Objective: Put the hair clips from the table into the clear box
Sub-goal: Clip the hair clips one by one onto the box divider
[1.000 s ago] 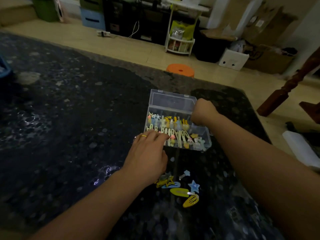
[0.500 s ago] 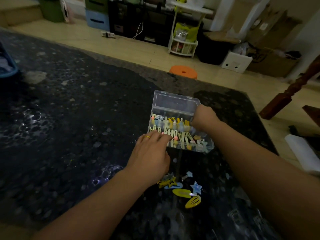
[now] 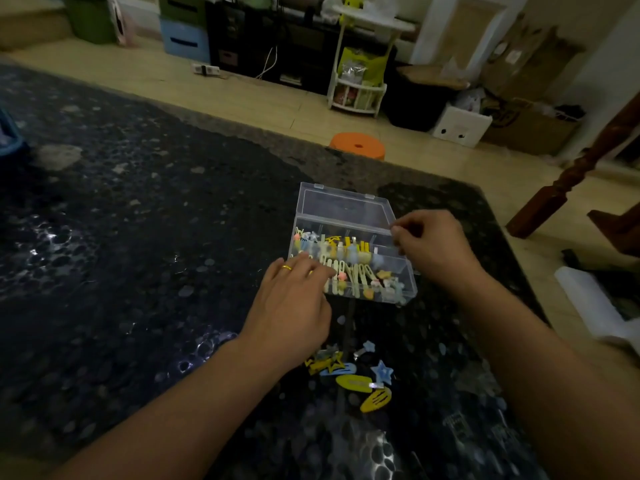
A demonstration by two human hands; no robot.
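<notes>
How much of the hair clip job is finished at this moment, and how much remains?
Done: many clips already lie inside the clear box, whose lid stands open. In hand: the left hand reaches over the box's near edge among the clips; the right hand is at the box's right edge, fingers curled. Left: a small group on the table, including two yellow oval clips and a blue star clip.

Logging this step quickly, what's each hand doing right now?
Left hand: fingers reach into the clear box; whether they hold a clip cannot be told.
Right hand: grips the box's right edge.
</notes>
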